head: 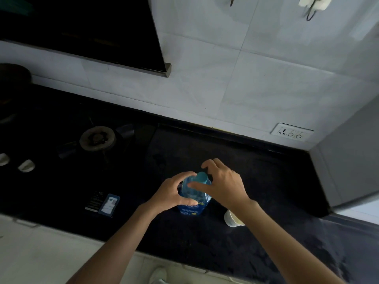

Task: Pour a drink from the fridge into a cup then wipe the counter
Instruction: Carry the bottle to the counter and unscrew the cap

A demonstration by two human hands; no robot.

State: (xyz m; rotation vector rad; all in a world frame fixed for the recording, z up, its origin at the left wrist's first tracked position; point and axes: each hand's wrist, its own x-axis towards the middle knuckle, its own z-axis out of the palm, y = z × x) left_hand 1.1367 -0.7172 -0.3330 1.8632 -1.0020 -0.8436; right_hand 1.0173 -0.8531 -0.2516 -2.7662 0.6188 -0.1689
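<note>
On the dark counter [256, 181], left hand [172, 193] grips bottle [193, 198]; right hand [223, 185], fingers spread, half hides cup [232, 219].

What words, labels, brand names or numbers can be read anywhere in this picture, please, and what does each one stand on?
No text can be read for certain.
Bottle label: white and yellow print on blue, too blurred to read.
Dark card on the counter: fine print, too small.
Blue-edged card beside it: too blurred.
Wall socket: only pin holes and switches, no readable marks.
Cup: plain, no print visible.
</note>
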